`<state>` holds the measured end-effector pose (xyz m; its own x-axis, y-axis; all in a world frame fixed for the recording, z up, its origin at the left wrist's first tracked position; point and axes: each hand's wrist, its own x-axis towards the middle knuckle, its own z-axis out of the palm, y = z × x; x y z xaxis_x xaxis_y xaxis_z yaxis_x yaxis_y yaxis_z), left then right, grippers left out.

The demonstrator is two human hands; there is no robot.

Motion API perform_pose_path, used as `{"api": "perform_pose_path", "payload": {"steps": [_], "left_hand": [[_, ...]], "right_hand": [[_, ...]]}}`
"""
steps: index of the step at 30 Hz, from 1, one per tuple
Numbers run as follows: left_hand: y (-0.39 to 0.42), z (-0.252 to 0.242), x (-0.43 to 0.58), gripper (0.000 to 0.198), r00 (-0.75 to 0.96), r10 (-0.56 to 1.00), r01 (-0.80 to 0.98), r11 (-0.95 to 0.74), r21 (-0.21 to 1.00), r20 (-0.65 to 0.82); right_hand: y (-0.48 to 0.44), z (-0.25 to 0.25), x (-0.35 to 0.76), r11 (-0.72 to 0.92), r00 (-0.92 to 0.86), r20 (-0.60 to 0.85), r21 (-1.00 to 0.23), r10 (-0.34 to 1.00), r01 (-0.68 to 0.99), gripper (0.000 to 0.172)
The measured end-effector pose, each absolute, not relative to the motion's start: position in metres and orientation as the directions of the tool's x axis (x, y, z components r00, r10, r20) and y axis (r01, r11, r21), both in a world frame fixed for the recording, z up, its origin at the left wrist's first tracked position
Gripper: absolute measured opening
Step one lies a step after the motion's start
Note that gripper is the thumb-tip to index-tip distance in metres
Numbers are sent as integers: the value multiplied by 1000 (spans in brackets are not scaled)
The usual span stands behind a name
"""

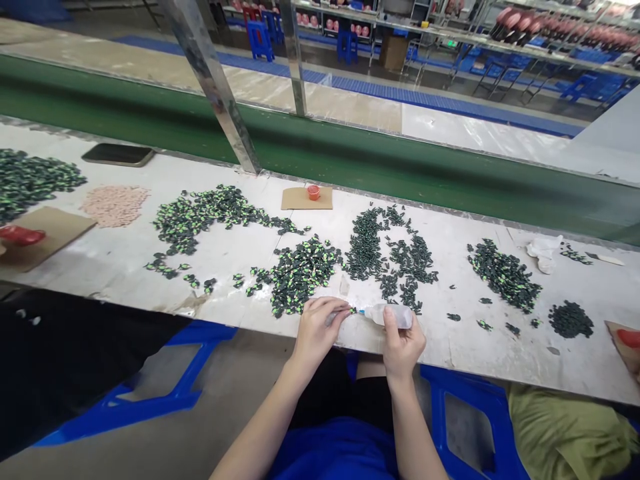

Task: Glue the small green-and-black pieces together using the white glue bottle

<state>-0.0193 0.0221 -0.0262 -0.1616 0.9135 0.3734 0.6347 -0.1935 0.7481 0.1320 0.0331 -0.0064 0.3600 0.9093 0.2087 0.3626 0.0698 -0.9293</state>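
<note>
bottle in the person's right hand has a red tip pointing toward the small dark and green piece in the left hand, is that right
Not quite: the tip is blue, not red, as the head view shows. The bottle is in the right hand, its tip pointing toward the small dark and green piece in the left hand.

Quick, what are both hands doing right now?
Left hand: closed, pinching a small dark-and-green piece.
Right hand: closed around a translucent bottle with a blue tip.
</note>
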Motion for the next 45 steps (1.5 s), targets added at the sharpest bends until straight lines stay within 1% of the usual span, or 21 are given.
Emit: {"api": "perform_pose_path", "payload": {"steps": [3, 7, 10, 13, 15, 17, 20, 22, 26, 29, 31, 32, 34, 35, 37, 38, 39, 42, 43, 45], "left_hand": [[22, -27, -20, 5, -162, 913, 632, -195, 750, 374], [22, -27, -19, 5, -161, 906, 637, -208, 742, 392], [22, -28, -19, 4, -159, 902, 643, -214, 735, 402], [23, -31, -20, 5, -151, 896, 655, -226, 721, 418], [22, -33, -20, 5, -137, 892, 660, -242, 711, 431], [22, -35, -21, 7, -113, 888, 667, -265, 696, 446], [21, -36, -21, 14, -82, 874, 688, -298, 661, 479], [21, -37, -21, 14, -73, 865, 715, -302, 631, 497], [19, -39, -21, 14, -69, 860, 749, -290, 595, 506], [14, -39, -26, 15, -82, 861, 722, -296, 626, 502], [10, -37, -30, 14, -113, 870, 678, -285, 678, 480], [7, -35, -32, 14, -143, 876, 652, -267, 709, 461], [1, -29, -35, 14, -223, 879, 608, -213, 765, 422], [-1, -26, -36, 13, -260, 877, 591, -186, 785, 404], [-5, -21, -35, 13, -306, 875, 563, -150, 813, 374], [-6, -18, -34, 13, -314, 879, 546, -142, 826, 359], [-6, -16, -33, 14, -318, 884, 524, -137, 840, 343], [-6, -11, -25, 15, -327, 901, 431, -125, 894, 284], [-5, -10, -22, 16, -335, 906, 395, -113, 912, 257], [-4, -6, -16, 16, -346, 916, 327, -87, 941, 205]], "right_hand": [[33, -7, 132, 57, 347, 193, -929, 918, 367, 37], [34, -8, 133, 17, 384, 155, -940, 910, 340, 38], [35, -10, 135, 9, 425, 120, -967, 897, 253, 38], [35, -10, 138, 54, 437, 118, -986, 892, 155, 36], [34, -8, 139, 114, 386, 165, -982, 907, 152, 32], [34, -5, 138, 184, 318, 239, -964, 917, 194, 28], [38, -2, 130, 263, 240, 330, -925, 913, 274, 31], [45, -2, 122, 281, 170, 345, -907, 923, 315, 35], [61, -9, 110, 290, -23, 306, -872, 952, 395, 41], [62, -11, 111, 295, -112, 276, -828, 955, 476, 50], [59, -7, 123, 306, -122, 286, -799, 951, 517, 55], [57, -5, 133, 311, -111, 301, -780, 947, 543, 55], [56, 0, 163, 288, -52, 328, -729, 943, 620, 39], [58, 1, 181, 283, -38, 354, -675, 935, 681, 33], [63, 2, 216, 328, -114, 389, -545, 914, 772, 37], [67, 1, 231, 359, -167, 388, -498, 906, 789, 40], [71, 0, 242, 393, -222, 380, -463, 898, 795, 38], [82, -3, 256, 448, -332, 327, -406, 885, 796, 24], [85, -4, 255, 450, -344, 312, -395, 886, 801, 20], [92, -6, 251, 434, -338, 293, -386, 894, 814, 18]]}}
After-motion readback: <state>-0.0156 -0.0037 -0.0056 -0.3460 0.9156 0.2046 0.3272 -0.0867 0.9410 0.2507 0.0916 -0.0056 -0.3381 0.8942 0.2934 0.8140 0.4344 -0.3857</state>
